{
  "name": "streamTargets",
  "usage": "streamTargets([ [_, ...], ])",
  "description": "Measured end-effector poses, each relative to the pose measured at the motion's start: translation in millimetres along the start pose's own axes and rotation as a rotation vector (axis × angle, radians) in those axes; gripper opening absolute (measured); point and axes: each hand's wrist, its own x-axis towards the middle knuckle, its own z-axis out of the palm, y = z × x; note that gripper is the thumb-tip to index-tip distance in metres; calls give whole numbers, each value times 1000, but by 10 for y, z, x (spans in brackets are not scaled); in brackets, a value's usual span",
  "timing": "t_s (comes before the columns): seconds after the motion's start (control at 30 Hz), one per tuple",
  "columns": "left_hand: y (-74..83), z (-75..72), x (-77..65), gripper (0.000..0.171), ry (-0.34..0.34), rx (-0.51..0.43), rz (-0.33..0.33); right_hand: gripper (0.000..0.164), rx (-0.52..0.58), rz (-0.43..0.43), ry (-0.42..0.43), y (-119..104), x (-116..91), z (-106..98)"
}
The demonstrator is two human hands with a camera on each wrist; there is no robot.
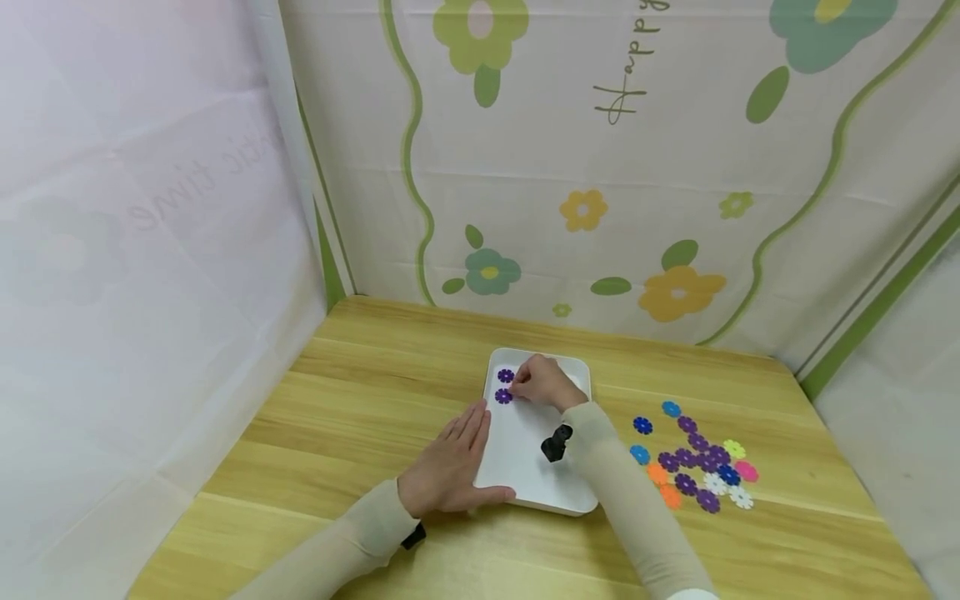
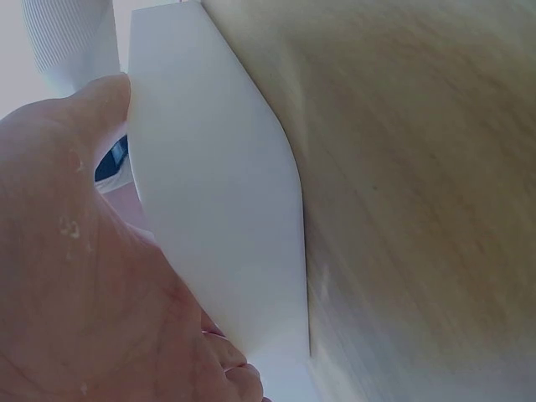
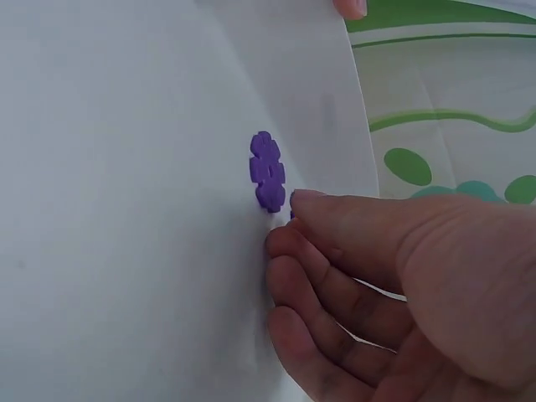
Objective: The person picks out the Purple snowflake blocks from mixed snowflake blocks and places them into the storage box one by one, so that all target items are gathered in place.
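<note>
Two purple flower-shaped interlocking discs [image 1: 504, 396] lie at the far left of a white tray [image 1: 517, 458]. Over them is my right hand [image 1: 549, 383], thumb and forefinger drawn together. In the right wrist view, one purple disc [image 3: 268, 172] shows whole, while a sliver of another shows between the thumb and forefinger, which seem to pinch its edge. Most of that disc is hidden. My left hand [image 1: 450, 467] rests along the tray's near left corner, fingers extended on the left side and thumb over the front rim.
To the right of the tray, loose discs [image 1: 697, 458] in purple, blue, orange, white, pink and yellow lie scattered on the wooden table [image 1: 375, 400]. Patterned cloth [image 1: 525, 167] hangs along the back and both sides.
</note>
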Motion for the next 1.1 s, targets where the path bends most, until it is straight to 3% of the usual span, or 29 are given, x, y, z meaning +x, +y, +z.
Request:
streamTargets([
  [0.33, -17, 4, 2, 120, 5, -8, -7, 11, -81, -71, -25, 160, -302, -452],
  [0.77, -25, -2, -10, 118, 28, -29, 27, 21, -179, -195, -50, 822, -927, -1134],
  [1.1, -18, 42, -12, 118, 46, -27, 42, 26, -286, -177, -104, 1228, -1510, -1306],
])
